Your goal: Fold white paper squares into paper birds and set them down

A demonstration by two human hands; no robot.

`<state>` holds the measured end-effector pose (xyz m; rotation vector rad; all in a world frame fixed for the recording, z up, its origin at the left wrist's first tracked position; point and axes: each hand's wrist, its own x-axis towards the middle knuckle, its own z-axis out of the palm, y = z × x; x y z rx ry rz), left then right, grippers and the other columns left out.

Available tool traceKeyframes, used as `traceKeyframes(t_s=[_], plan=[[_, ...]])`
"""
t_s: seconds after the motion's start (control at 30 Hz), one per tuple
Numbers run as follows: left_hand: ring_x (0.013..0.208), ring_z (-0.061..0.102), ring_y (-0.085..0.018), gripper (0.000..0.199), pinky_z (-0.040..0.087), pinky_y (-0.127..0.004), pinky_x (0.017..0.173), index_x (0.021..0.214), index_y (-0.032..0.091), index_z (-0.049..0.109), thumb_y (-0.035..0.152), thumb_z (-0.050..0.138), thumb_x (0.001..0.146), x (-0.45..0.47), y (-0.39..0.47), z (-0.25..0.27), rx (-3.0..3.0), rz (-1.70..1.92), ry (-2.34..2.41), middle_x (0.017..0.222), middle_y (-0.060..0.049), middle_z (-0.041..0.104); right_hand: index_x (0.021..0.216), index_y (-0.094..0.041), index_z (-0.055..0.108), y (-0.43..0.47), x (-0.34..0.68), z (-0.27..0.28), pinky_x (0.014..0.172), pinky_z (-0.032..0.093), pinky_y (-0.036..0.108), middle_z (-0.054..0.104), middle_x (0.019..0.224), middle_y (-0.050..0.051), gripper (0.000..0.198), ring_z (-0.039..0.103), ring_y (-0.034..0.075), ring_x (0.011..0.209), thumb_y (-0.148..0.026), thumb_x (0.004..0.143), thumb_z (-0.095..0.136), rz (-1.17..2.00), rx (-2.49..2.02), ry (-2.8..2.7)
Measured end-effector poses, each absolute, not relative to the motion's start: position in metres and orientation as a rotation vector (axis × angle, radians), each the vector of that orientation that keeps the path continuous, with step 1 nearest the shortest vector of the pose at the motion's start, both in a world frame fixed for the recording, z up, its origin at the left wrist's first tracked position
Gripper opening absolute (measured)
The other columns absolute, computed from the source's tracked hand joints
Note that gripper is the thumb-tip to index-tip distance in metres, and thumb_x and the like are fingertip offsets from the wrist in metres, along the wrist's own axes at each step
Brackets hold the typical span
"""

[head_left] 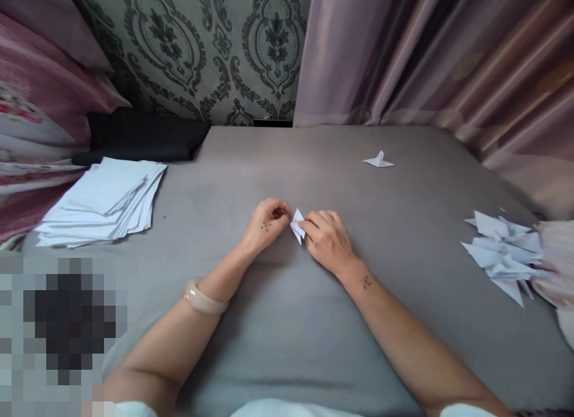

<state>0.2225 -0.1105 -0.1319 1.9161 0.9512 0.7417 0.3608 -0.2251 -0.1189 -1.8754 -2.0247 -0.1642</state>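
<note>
In the head view, the only one we have, we look down over both forearms onto a grey cloth [278, 172], and we cannot tell whether a bed or a table lies under it. Near the middle, we see a small piece of folded white paper [296, 225] between the two hands, its points standing up and down in our view. The right hand [329, 239] grasps it, thumb and fingers pinched on its right edge. The left hand [270, 219] is just at its other side, fingers curled and thumb extended toward the paper; we cannot tell whether it grips the paper or merely sits beside it. On the left forearm we see a pale bangle [204, 298].

Beyond the hands, to the right, a single paper crane [379, 160] sits by itself on the cloth. Near the right edge we find a cluster of folded paper pieces [504, 252], several lying over one another with pointed ends outward. Well to the left lies an uneven stack of white sheets [107, 195], next to a black folded item [147, 136]. Behind, we see patterned wallpaper [219, 46] and a mauve curtain [345, 52]. Pixelation hides the lower left corner.
</note>
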Motion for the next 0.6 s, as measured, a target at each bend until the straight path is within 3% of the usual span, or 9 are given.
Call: traceKeyframes(t_s=[0.13, 0.33, 0.6], plan=[[0.078, 0.054, -0.017, 0.021, 0.045, -0.031, 0.075, 0.083, 0.018, 0.068, 0.01, 0.052, 0.072, 0.217, -0.11, -0.127, 2.147, 0.57, 0.748, 0.078, -0.003, 0.063, 0.102, -0.02, 0.069, -0.23, 0.359, -0.123, 0.082, 0.04, 0.037, 0.066, 0.098, 0.007, 0.03, 0.055, 0.023, 0.092, -0.009, 0.084, 0.047, -0.001, -1.901, -1.963], [0.09, 0.052, -0.02, 0.026, 0.044, -0.037, 0.088, 0.093, 0.019, 0.07, 0.012, 0.056, 0.072, 0.208, -0.109, -0.117, 2.318, 0.392, 0.582, 0.096, -0.006, 0.062, 0.108, -0.023, 0.067, -0.234, 0.366, -0.122, 0.089, 0.045, 0.035, 0.063, 0.104, 0.006, 0.035, 0.056, 0.021, 0.098, -0.012, 0.078, 0.052, 0.303, -1.889, -1.773], [0.099, 0.052, -0.023, 0.025, 0.042, -0.038, 0.091, 0.098, 0.02, 0.07, 0.037, 0.064, 0.081, 0.203, -0.101, -0.12, 2.304, 0.298, 0.539, 0.104, -0.007, 0.061, 0.1, -0.022, 0.069, -0.233, 0.377, -0.123, 0.088, 0.048, 0.033, 0.062, 0.105, 0.005, 0.022, 0.06, 0.018, 0.096, -0.024, 0.082, 0.057, 0.513, -1.809, -1.633]])
